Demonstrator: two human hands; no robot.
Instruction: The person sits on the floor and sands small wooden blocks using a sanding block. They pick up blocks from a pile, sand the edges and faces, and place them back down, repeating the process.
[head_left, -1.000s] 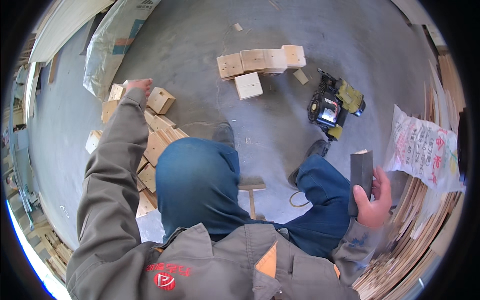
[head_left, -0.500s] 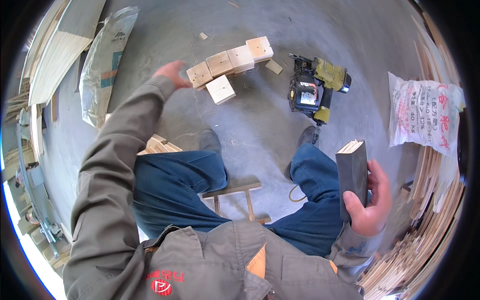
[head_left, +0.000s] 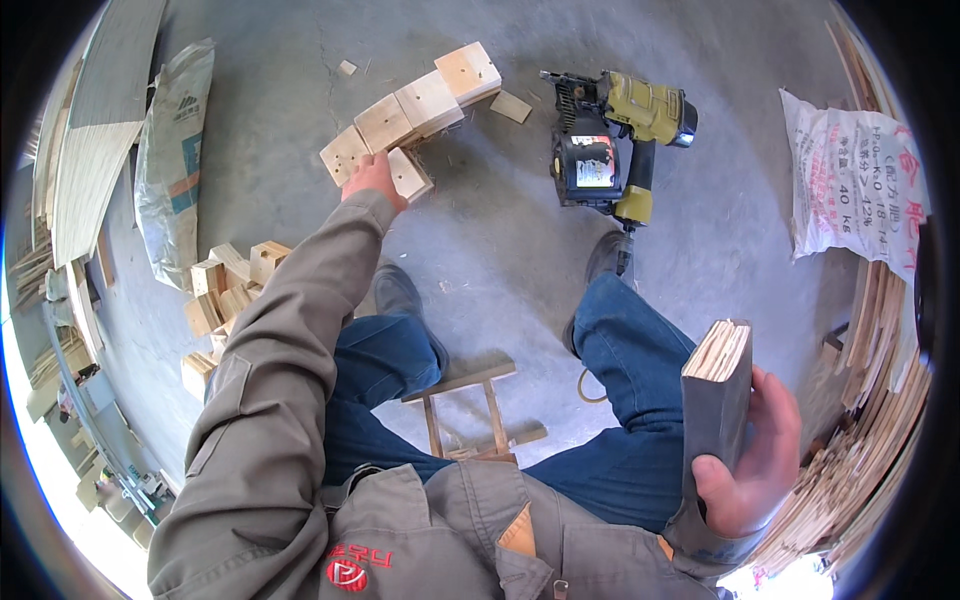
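Observation:
On the floor ahead, several pale wooden blocks (head_left: 384, 122) stand in a slanting row. One more wooden block (head_left: 410, 176) lies against the near side of that row. My left hand (head_left: 372, 183) is at its left end, fingers and thumb closed about it; the hand hides part of the block. Held upright above my right thigh is a dark-faced plywood block (head_left: 722, 352), its layered end facing up. My right hand (head_left: 745, 475) grips its lower part, thumb in front and fingers behind.
A yellow-green and black coil nail gun (head_left: 640, 110) lies right of the row, its hose running toward my right foot. Left of my leg is a heap of wooden blocks (head_left: 205, 310). White sacks (head_left: 850, 185) and stacked wood strips (head_left: 870, 420) line the sides.
My left hand has moved from beyond the row's left end onto the near block. The plywood block in my right hand is lower and tilted more. The view has shifted.

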